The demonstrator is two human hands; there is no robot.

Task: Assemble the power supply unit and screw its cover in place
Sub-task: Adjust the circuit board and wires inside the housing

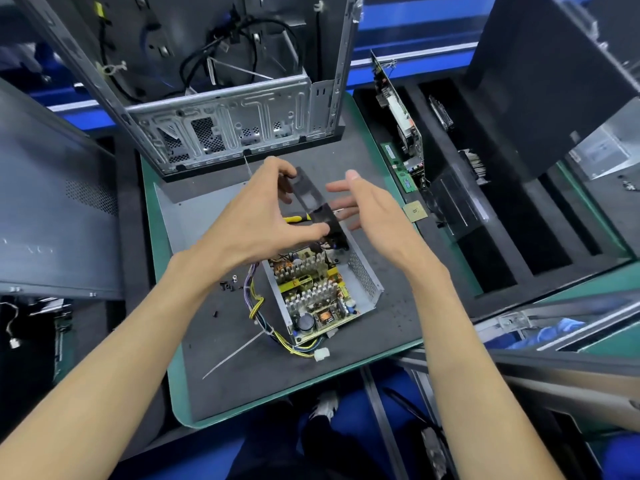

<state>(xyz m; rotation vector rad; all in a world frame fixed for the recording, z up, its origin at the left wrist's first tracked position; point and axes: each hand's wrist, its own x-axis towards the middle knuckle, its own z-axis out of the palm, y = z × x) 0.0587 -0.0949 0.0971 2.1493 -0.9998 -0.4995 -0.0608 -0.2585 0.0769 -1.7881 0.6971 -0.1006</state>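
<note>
Head view looked down on the open power supply case (363, 278), a grey metal tray lying on the dark mat (346, 358) of the worktop, its circuit board (311, 292) bare, with heat sinks and copper coils showing. Its long axis ran diagonally, from the near end by the bundled wires (258, 306) up and away toward the black fan (327, 223). That fan hung above the far end of the case, tilted on edge, and appeared tethered to the board by short leads, though blur made that hard to confirm.

The left hand (263, 216) had the fan pinched, thumb on its near edge and fingers curled over the top. The right hand (374, 216) hovered just beside the fan on the other side, fingers spread and flat, gripping nothing. Both forearms reached in from the near edge, one on either side of the case, so the case sat below and between them, closer to the wrists than to the fingertips. My judgement: the fan wanted seating next, and the left hand was the one placed to do it.

Left of the case lay a few small dark screws (227, 285) and a white cable tie (235, 355). Beyond the case a flat grey cover panel (194, 216) rested on the mat, and past that stood an empty computer chassis (228, 129).
</note>
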